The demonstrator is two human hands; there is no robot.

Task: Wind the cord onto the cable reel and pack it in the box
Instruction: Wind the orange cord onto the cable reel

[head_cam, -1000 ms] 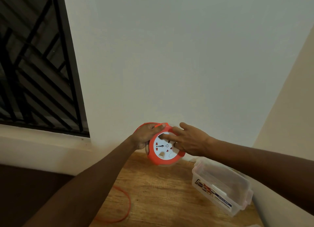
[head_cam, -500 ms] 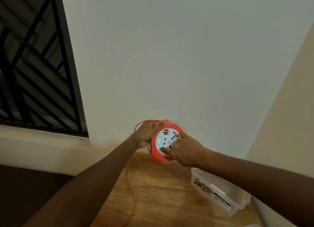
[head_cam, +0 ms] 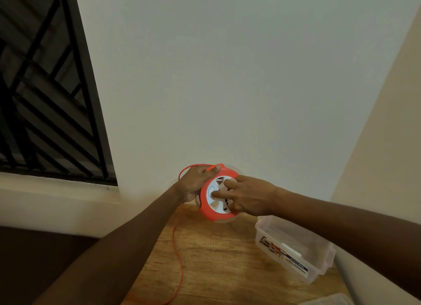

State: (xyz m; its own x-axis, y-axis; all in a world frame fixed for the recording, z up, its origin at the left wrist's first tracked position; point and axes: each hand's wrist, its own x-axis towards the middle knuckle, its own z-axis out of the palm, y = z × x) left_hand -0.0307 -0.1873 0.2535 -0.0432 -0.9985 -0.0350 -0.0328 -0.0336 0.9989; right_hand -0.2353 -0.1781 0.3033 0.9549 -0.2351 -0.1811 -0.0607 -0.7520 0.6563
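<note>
Cord [head_cam: 178, 254] trails orange across the wooden table [head_cam: 216, 259] up to the left hand [head_cam: 193, 182], which grips the cable reel [head_cam: 213, 213] held above the table. Fingers of the right hand [head_cam: 248, 196] press the reel's white face. Right of it, the clear box [head_cam: 293, 247] sits on the table.

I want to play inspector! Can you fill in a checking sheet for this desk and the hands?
Surface: brown wooden table.
Job's things: round orange-and-white cable reel held up; clear plastic box open on the table.
Clutter: nothing seen.
Hands: left hand grips the reel's rim; right hand has its fingers on the white face.
Cables: orange cord trails down across the table, not fully wound.
Surroundings: white wall; dark barred window.
</note>
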